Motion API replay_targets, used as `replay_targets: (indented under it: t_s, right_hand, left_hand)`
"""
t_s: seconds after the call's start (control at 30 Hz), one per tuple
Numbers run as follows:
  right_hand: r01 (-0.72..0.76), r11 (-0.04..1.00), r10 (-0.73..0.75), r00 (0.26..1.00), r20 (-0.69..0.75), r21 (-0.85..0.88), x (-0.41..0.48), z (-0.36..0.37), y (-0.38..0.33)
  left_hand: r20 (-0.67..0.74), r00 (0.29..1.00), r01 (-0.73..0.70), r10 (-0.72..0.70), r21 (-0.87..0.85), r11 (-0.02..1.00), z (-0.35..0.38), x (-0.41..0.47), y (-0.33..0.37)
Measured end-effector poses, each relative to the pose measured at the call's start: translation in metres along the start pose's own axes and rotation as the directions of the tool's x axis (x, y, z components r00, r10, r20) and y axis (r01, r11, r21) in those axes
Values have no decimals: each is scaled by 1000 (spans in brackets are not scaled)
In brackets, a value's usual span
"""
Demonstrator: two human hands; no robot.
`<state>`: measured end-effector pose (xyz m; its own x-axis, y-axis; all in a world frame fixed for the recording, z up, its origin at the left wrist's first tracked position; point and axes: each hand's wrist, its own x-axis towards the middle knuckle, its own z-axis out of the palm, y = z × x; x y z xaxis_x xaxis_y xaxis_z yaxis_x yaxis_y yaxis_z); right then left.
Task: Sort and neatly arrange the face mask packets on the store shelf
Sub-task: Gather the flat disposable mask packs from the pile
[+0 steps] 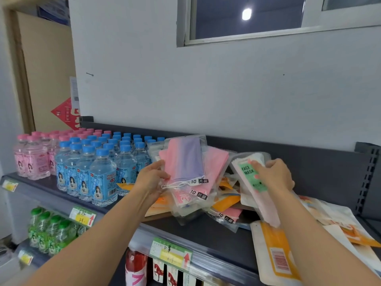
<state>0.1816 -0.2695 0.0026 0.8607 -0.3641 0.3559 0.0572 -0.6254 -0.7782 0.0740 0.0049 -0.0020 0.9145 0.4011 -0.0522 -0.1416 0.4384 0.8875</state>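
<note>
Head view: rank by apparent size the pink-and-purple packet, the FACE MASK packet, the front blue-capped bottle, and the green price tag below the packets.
1. Pink-and-purple packet and FACE MASK packet: alike, both partly covered, so not ranked.
2. Front blue-capped bottle.
3. Green price tag, though nearest the camera.

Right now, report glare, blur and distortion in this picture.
Head view: wide-angle distortion skews the shelf and window frame; a lamp glares as a bright spot in the glass; the green-labelled packet in the right hand reads sharp.
</note>
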Motion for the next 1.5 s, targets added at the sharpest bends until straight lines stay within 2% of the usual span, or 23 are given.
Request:
replay_targets:
  t_s: [0.17, 0.27, 0.33, 0.43, 0.53, 0.57, 0.6, 0.73, 0.8, 0.83, 0.97, 1.07, 1.17, 1.23, 1.33, 1.43, 1.5]
  right_hand:
    - [61, 908, 29, 978, -209, 414, -14, -19, -25]
    - [120, 786, 106, 940, -324, 607, -16, -26, -37]
    - [158, 693, 142, 927, -348, 703, -17, -30, -45]
    - [92, 515, 195, 955, -221, 852, -20, -37, -61]
    - [-197, 389, 194, 973, 129, 900, -25, -35, -78]
    - [-272, 399, 180, 960, 216, 876, -27, -30, -83]
    - [-310, 451, 178, 950, 256, 837, -28, -24, -85]
    - [-305, 717, 211, 952, 222, 627, -35, 3, -78]
    - [-344, 762, 240, 937, 253, 550, -40, 9, -71]
    - [-373, 738, 256, 926, 278, 563, -43, 10, -69]
    - [-509, 534, 288, 860, 421, 675, -49, 9, -59]
    - [-515, 473, 262, 857, 443, 715, -53, 4, -57]
    - [-412, 500, 258, 910, 324, 762, -60, 1, -62]
    - [-330, 532, 230, 942, 243, 780, -64, 1, -66]
    - [-214, 571, 162, 976, 147, 793, -72, -1, -74]
    - [-183, 608, 112, 983, 145, 772, -73, -5, -73]
    - [-181, 596, 47, 980, 191, 782, -69, -7, -66]
  left_hand:
    - [-16, 999, -38, 38, -47, 998, 1, 0, 3]
    - [-22, 997, -69, 68, -75, 995, 5, -2, 5]
    - [-29, 995, -100, 99, -68, 993, 9, -4, 4]
    - [-25, 986, -165, 165, 1, 986, 15, -7, 1]
    - [29, 971, -237, 236, 109, 965, 22, -12, -1]
    - [57, 967, -253, 247, 135, 958, 25, -14, -1]
    - [88, 963, -266, 255, 153, 952, 28, -17, -2]
    - [182, 943, -307, 280, 144, 941, 36, -27, 1]
    - [241, 929, -316, 281, 121, 941, 36, -32, 2]
    - [269, 921, -320, 281, 111, 941, 36, -34, 2]
    - [339, 892, -343, 298, 81, 936, 35, -39, 3]
    - [361, 886, -333, 290, 62, 941, 36, -38, 2]
    - [376, 895, -268, 242, 17, 963, 40, -37, -3]
    - [428, 882, -269, 196, 118, 956, 44, -42, -6]
    - [468, 863, -352, 190, 288, 890, 51, -49, -11]
    - [435, 877, -361, 204, 316, 878, 52, -47, -15]
    - [395, 891, -342, 225, 258, 903, 50, -47, -14]
